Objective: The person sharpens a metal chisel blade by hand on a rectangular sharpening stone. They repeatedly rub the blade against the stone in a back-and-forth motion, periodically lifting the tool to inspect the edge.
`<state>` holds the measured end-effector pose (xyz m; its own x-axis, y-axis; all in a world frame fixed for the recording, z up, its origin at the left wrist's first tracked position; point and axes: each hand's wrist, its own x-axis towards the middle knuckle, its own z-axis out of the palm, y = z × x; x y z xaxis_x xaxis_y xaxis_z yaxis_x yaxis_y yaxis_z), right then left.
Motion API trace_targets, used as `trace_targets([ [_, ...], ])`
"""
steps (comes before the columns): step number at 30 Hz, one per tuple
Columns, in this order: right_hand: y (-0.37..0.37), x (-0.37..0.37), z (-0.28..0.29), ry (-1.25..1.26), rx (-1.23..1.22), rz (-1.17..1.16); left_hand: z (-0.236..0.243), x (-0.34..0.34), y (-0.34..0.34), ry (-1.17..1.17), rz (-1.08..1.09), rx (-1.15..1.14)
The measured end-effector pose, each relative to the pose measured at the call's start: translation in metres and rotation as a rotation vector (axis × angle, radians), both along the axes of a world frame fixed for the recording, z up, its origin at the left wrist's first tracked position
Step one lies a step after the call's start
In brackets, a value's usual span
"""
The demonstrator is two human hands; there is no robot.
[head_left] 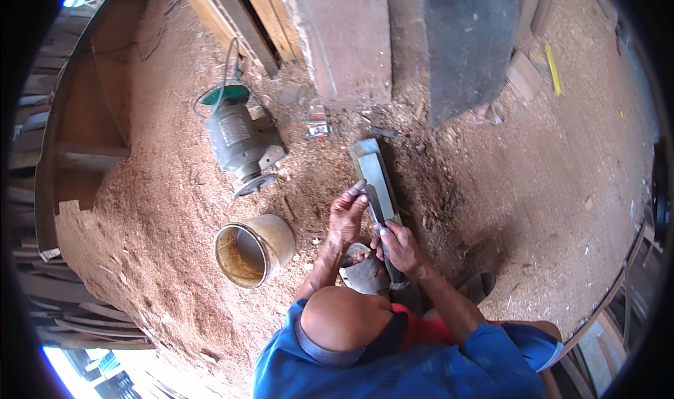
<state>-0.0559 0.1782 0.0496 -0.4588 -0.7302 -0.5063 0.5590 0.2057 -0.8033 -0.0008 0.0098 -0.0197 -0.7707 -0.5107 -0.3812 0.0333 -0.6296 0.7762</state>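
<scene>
My left hand [345, 218] pinches the far end of a dark, flat metal blade [374, 201] between thumb and fingers. Around the blade's near end, my right hand [401, 250] is closed. The blade is held above or against the left edge of a long pale sharpening stone [375, 173]; whether they touch I cannot tell. Beneath the stone lies a longer block [364, 146], its near part partly hidden by my right hand. A foot in a grey sandal [364, 278] shows below my hands.
Left of my hands stands a round bucket [281, 239] holding cloudy liquid. Beyond it lies a grey electric motor [235, 142] with a disc and cable. Boards [354, 41] and a dark panel [469, 44] lie ahead. Wood shavings cover the ground, with a yellow strip [553, 70] far right.
</scene>
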Motion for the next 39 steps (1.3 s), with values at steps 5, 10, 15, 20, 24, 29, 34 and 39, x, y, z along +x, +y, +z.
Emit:
trace_targets([
  [5, -0.007, 0.007, 0.003, -0.108, -0.058, -0.059, -0.003, -0.003, -0.003, 0.055, -0.111, -0.113],
  [10, -0.009, 0.008, 0.004, -0.063, -0.054, -0.045, -0.009, 0.001, 0.001, 0.058, -0.077, -0.054],
  [15, -0.009, 0.010, 0.005, -0.055, -0.034, -0.050, -0.007, 0.004, -0.003, -0.018, -0.145, -0.168],
  [20, -0.009, 0.010, 0.004, -0.034, -0.035, -0.039, -0.005, 0.002, 0.000, 0.099, -0.123, -0.013],
  [24, -0.008, 0.012, 0.001, -0.055, -0.053, -0.030, -0.018, 0.008, -0.006, 0.083, -0.156, -0.013],
  [29, -0.010, 0.011, 0.005, -0.060, -0.017, -0.022, -0.026, 0.010, -0.004, 0.064, -0.125, -0.017],
  [34, -0.009, 0.006, 0.008, 0.089, 0.017, 0.072, -0.024, 0.009, -0.005, 0.066, -0.112, -0.016],
  [39, 0.004, -0.005, -0.027, 0.670, 0.059, 0.236, -0.007, 0.003, -0.003, 0.144, -0.062, 0.257],
])
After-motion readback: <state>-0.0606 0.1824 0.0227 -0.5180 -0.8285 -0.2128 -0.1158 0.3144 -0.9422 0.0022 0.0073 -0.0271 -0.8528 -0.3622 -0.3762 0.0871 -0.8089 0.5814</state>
